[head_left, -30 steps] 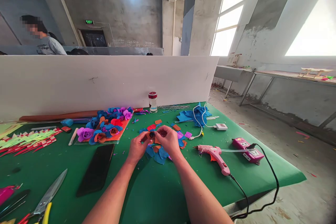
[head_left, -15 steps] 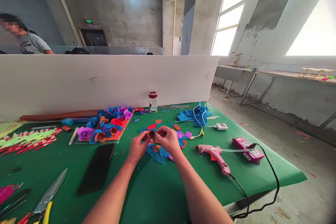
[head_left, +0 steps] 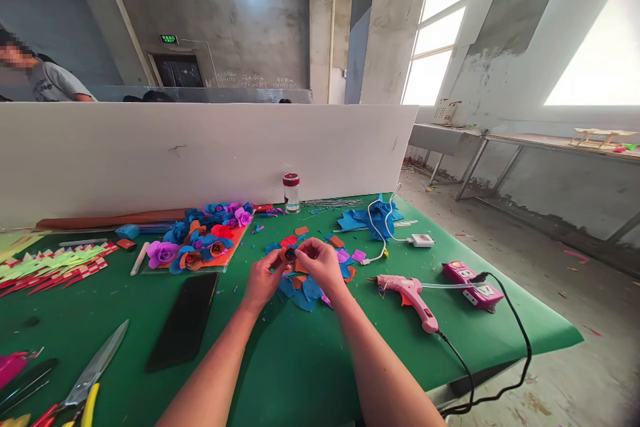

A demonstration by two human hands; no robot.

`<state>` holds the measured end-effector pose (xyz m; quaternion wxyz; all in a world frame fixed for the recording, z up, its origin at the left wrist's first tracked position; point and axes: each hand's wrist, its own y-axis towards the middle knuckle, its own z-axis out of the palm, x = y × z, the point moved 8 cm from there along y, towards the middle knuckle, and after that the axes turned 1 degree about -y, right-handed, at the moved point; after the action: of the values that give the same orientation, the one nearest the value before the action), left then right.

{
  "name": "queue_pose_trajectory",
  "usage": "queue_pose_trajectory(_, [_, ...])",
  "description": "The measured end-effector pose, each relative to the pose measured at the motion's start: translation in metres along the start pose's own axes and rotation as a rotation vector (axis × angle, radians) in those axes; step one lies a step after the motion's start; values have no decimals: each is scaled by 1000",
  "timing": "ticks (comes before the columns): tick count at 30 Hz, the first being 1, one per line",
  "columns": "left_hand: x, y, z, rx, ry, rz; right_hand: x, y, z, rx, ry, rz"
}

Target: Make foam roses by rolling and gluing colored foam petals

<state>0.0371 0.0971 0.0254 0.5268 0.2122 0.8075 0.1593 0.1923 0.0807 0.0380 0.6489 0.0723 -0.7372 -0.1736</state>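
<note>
Between my two hands is a small paper flower (head_left: 289,254) with a dark centre and orange-brown petals. My left hand (head_left: 265,278) is closed on its left side, thumb and fingers pinching it. From the right, the fingertips of my right hand (head_left: 320,267) press on the flower's edge. Below and around my hands, loose paper petals (head_left: 307,293) in blue, orange and purple lie scattered on the green table. Finished paper flowers (head_left: 191,259) in purple, blue and orange are heaped to the left.
A pink glue gun (head_left: 410,297) lies to the right, its cord running to a magenta power strip (head_left: 473,287). A black phone (head_left: 185,320) and scissors (head_left: 97,367) are at left. A red-lidded jar (head_left: 291,193) stands before the white partition (head_left: 225,153).
The flower has turned slightly, showing more of its orange-brown petal, and my right fingers have shifted a little on it. A person behind the partition has moved left.
</note>
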Motion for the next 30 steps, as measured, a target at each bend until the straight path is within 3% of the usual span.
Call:
queue_pose_trajectory(6, [2, 0, 1, 11, 10, 11, 4, -1, 2, -2, -15, -56])
queue_pose_trajectory(20, [-4, 0, 0, -4, 61, 38, 1, 0, -1, -32, -126, -30])
queue_pose_trajectory(30, [-5, -1, -1, -6, 24, 2, -5, 1, 0, 14, 22, 37])
